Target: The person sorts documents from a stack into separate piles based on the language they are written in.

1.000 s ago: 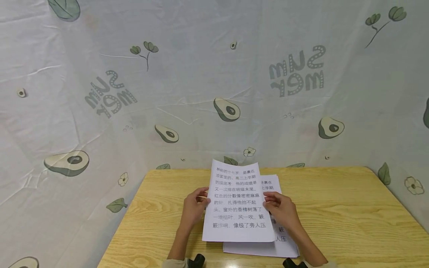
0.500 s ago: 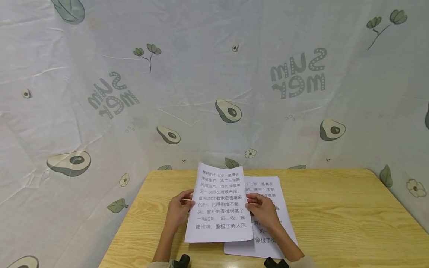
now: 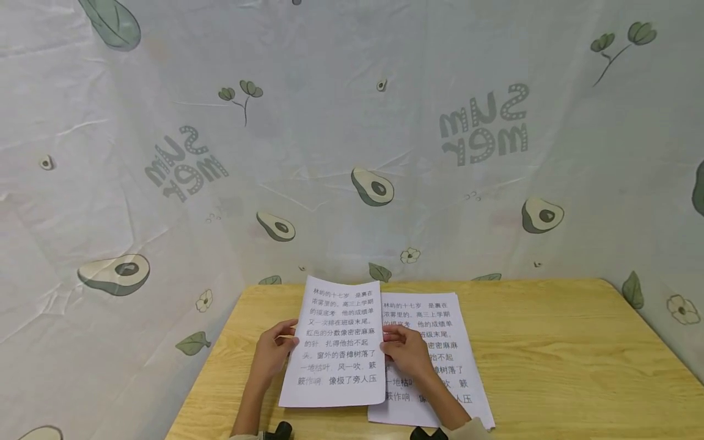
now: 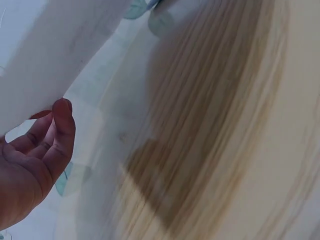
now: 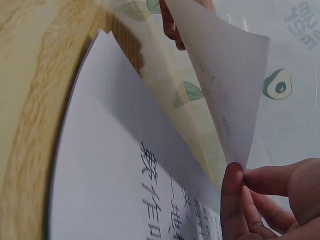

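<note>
A printed sheet of paper (image 3: 338, 342) with lines of Chinese characters is held up above the table, its top edge slightly bowed. My left hand (image 3: 273, 349) pinches its left edge between thumb and fingers. On the opposite edge, my right hand (image 3: 407, 351) pinches it the same way. Below and to the right lies a stack of similar printed sheets (image 3: 462, 373), partly covered by the raised sheet and my right forearm. In the right wrist view the raised sheet (image 5: 230, 80) stands apart from the stack (image 5: 110, 150), a gap showing between them.
The wooden table (image 3: 550, 354) extends to the right and left of the paper. Behind it hangs a pale curtain (image 3: 330, 140) printed with avocados, leaves and flowers. Dark wrist devices (image 3: 283, 429) sit at both cuffs.
Both hands have carried the raised sheet leftward, away from over the stack. More of the stack's top page shows now. The stack itself stays in place.
</note>
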The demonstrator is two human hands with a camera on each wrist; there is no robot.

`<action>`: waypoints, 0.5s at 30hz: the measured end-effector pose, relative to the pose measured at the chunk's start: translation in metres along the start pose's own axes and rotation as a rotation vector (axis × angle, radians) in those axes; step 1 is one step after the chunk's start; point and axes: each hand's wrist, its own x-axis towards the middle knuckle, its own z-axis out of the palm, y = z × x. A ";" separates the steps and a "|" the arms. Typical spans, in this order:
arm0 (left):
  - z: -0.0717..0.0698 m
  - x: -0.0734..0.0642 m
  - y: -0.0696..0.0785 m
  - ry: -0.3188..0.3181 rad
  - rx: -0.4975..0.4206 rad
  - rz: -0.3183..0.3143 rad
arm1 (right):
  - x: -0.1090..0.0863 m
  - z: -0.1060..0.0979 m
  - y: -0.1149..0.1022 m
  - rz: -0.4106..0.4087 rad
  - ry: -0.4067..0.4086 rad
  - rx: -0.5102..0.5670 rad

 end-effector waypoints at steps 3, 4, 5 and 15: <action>-0.005 0.000 -0.005 0.010 0.033 -0.012 | -0.001 0.007 0.001 -0.014 -0.010 -0.003; -0.006 0.000 -0.006 0.015 0.044 -0.017 | -0.001 0.009 0.002 -0.020 -0.016 -0.006; -0.007 0.000 -0.007 0.018 0.051 -0.021 | -0.001 0.011 0.002 -0.021 -0.020 -0.007; -0.017 0.001 -0.011 0.032 0.110 -0.041 | 0.001 0.024 0.001 -0.050 -0.047 -0.007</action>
